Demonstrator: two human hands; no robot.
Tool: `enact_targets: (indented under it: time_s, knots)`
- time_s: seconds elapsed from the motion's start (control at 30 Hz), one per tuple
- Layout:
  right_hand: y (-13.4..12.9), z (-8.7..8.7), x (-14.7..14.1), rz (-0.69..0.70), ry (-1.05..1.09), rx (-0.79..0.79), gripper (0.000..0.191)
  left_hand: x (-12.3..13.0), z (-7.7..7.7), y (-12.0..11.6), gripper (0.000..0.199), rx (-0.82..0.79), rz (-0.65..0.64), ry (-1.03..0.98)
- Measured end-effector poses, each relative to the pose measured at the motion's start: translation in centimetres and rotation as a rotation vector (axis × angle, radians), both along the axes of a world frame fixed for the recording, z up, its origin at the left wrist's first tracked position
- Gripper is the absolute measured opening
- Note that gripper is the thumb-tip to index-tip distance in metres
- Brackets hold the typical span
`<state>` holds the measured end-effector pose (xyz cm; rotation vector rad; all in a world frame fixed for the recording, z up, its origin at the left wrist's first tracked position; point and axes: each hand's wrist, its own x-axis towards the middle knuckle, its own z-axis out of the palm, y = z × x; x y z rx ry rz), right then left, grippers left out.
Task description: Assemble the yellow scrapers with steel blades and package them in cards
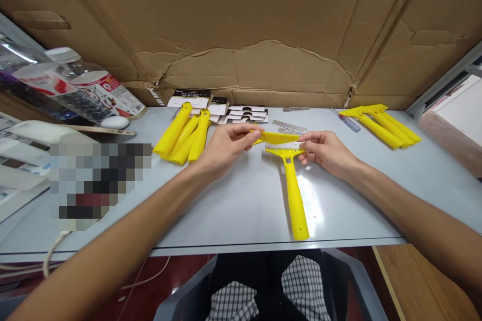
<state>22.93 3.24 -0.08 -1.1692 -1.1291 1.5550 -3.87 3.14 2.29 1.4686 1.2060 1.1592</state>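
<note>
A yellow plastic scraper (pixel 295 195) lies in front of me, its handle pointing toward the table's front edge. A thin metal blade (pixel 284 145) rests along its wide head. My left hand (pixel 241 143) pinches a flat yellow plastic strip (pixel 278 137) by its left end, just above the blade. The fingers of my right hand (pixel 320 148) close on the right end of the scraper head and blade, close to the strip's other end. Behind my hands, several loose metal blades (pixel 289 126) lie on the table.
Yellow scraper handles (pixel 181 133) are piled at the left, with more yellow scrapers (pixel 384 123) and a screwdriver (pixel 350 121) to the right. Printed cards (pixel 246 113) stand along the cardboard wall (pixel 241 15). Plastic bottles (pixel 107 91) and a cable (pixel 52 253) occupy the left side.
</note>
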Motion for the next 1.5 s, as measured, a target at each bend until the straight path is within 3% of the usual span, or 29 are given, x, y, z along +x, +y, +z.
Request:
enact_targets:
  time_s: [0.43, 0.63, 0.77, 0.87, 1.13, 1.5]
  knots:
    - [0.0, 0.1, -0.2, 0.024, 0.015, -0.004, 0.018, 0.7, -1.5, -0.6, 0.029, -0.2, -0.122, -0.117]
    - [-0.2, 0.2, -0.2, 0.024, 0.033, 0.006, 0.019, 0.4, -1.4, -0.1, 0.016, -0.049, -0.091, 0.176]
    - [-0.4, 0.4, -0.2, 0.027, 0.026, 0.008, 0.018, 0.2, -1.5, 0.2, 0.013, 0.032, -0.105, 0.256]
    - [-0.5, 0.6, -0.3, 0.031, 0.024, 0.01, 0.019, 0.2, -1.5, 0.3, 0.009, 0.014, -0.1, 0.217]
    - [-0.3, 0.4, -0.1, 0.044, 0.021, 0.024, 0.02, 0.7, -2.0, 0.1, 0.017, -0.318, -0.172, -0.181]
    - [-0.6, 0.3, 0.0, 0.057, 0.019, 0.049, 0.025, 0.7, -1.9, 0.1, 0.024, -0.327, -0.215, -0.107]
